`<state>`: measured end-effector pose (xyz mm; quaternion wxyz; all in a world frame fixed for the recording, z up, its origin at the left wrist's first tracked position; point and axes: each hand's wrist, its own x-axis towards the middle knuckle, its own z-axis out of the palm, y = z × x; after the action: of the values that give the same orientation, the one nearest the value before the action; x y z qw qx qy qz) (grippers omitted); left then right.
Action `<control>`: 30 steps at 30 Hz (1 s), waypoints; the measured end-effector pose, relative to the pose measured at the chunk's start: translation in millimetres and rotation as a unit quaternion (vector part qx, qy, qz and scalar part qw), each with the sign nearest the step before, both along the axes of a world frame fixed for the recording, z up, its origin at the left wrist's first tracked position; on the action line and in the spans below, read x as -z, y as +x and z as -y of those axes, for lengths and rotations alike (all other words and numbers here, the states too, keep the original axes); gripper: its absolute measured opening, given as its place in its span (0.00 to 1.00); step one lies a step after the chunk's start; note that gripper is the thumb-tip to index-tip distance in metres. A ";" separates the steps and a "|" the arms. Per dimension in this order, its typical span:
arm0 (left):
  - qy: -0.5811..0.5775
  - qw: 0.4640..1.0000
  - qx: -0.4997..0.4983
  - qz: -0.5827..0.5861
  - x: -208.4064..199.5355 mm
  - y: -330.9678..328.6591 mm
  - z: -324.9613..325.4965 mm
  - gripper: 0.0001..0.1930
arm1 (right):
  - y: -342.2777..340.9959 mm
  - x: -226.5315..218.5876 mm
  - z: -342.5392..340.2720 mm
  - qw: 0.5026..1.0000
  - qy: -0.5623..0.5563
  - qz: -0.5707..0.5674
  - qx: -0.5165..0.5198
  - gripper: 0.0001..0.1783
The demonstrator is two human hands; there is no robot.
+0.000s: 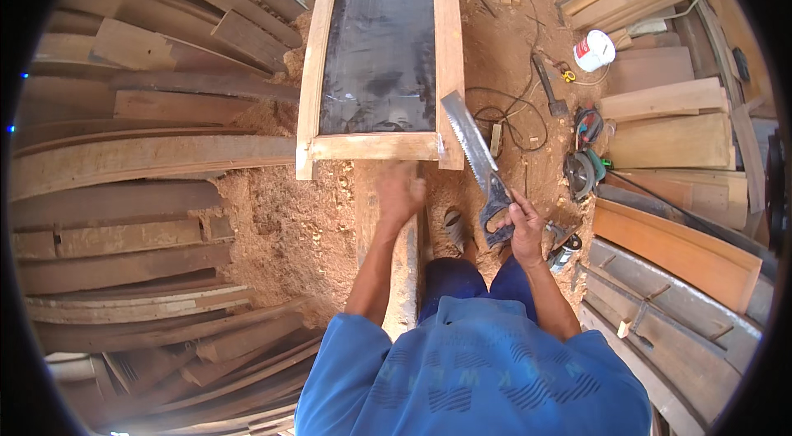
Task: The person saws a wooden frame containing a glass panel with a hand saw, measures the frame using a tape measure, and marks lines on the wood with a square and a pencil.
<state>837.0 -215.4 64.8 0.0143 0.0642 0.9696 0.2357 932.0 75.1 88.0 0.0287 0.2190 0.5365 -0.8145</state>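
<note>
Person wears a blue short-sleeved shirt with a darker wavy pattern, dark blue trousers and a sandal; both forearms are bare.

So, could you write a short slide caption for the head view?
Right hand gripping a handsaw beside a glazed wooden frame; left hand on a plank over sawdust.

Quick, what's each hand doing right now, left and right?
Left hand: blurred, down on the end of the wooden plank; grip cannot be told.
Right hand: closed around the handle of the handsaw.
</note>
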 end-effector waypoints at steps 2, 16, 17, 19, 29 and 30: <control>-0.119 0.989 -0.076 -0.046 15.7 -14.8 37.9 0.35 | 10.8 12.3 8.5 1.000 0.016 0.003 -0.014 0.25; -0.105 0.993 -0.010 -0.056 28.1 -58.9 84.8 0.32 | 47.5 9.4 41.4 0.991 0.128 0.048 0.003 0.22; -0.123 0.989 -0.004 -0.077 27.5 -59.4 86.8 0.31 | 53.5 7.9 41.0 0.990 0.125 0.069 -0.002 0.22; -0.124 0.988 0.002 -0.096 29.8 -62.5 81.2 0.30 | 43.5 4.6 52.5 0.993 0.111 0.042 0.013 0.22; -0.139 0.984 0.012 -0.114 40.9 -56.8 91.5 0.31 | 34.7 14.6 51.0 0.994 0.096 0.055 -0.014 0.24; -0.135 0.984 0.015 -0.112 43.2 -55.6 87.3 0.31 | 9.3 14.3 53.8 0.992 0.112 0.053 -0.011 0.23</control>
<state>781.4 -302.7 21.6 -0.0827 0.1023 0.9869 0.0935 941.3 21.4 73.6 0.0413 0.2576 0.6245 -0.7361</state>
